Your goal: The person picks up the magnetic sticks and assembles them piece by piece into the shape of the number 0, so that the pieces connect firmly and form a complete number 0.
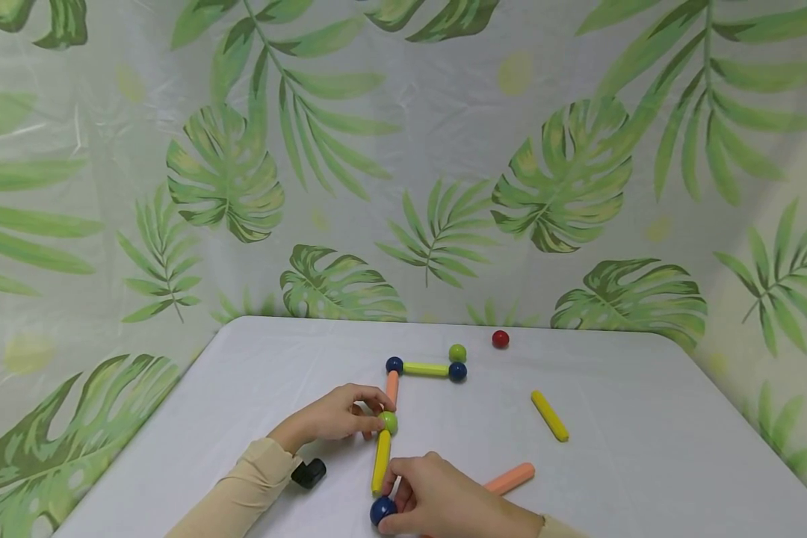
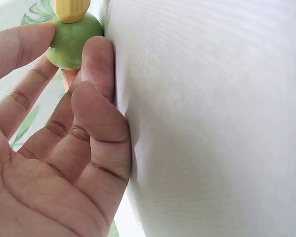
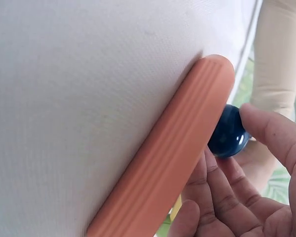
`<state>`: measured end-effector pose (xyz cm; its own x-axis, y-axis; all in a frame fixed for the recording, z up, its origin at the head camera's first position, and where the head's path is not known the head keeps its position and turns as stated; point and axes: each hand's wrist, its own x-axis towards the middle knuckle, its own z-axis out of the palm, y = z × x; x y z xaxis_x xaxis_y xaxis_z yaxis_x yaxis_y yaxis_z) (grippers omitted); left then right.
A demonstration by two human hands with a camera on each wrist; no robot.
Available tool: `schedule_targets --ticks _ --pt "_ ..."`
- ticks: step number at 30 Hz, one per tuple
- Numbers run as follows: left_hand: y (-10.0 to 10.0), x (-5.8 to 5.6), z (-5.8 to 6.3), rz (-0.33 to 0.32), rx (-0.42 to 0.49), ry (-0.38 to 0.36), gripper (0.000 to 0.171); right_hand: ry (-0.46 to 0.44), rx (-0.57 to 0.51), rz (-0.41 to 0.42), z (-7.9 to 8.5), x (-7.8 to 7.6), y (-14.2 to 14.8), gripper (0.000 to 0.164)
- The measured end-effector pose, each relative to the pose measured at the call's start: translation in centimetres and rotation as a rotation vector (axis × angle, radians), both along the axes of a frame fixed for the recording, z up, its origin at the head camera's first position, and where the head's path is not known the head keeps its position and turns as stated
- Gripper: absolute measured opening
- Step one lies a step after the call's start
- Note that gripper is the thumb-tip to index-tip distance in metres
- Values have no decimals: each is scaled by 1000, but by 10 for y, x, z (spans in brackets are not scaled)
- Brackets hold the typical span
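Note:
My left hand pinches a green ball between thumb and fingers, low on the table. From that ball a yellow stick runs toward me, and an orange stick leads away to a dark blue ball. In the left wrist view both sticks meet the green ball. Close to the yellow stick's near end, my right hand holds another dark blue ball by thumb and fingertips. Whether this ball touches the stick I cannot tell. The right wrist view shows the held ball behind a loose orange stick.
A yellow-green stick joins the far blue ball to another blue ball. Behind lie a loose green ball and a red ball. A yellow stick and an orange stick lie right; a black object sits by my left sleeve.

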<state>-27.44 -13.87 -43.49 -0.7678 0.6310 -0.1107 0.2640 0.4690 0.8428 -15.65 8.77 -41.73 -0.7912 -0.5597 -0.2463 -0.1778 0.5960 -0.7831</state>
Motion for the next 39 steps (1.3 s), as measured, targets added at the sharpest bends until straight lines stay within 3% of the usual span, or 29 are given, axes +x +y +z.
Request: schedule_targets --ticks 29,39 --pt "1 0 0 -4 -16 33 20 110 37 42 3 0 -10 25" --pt "1 7 3 3 -43 59 23 139 101 49 7 -1 -2 23"
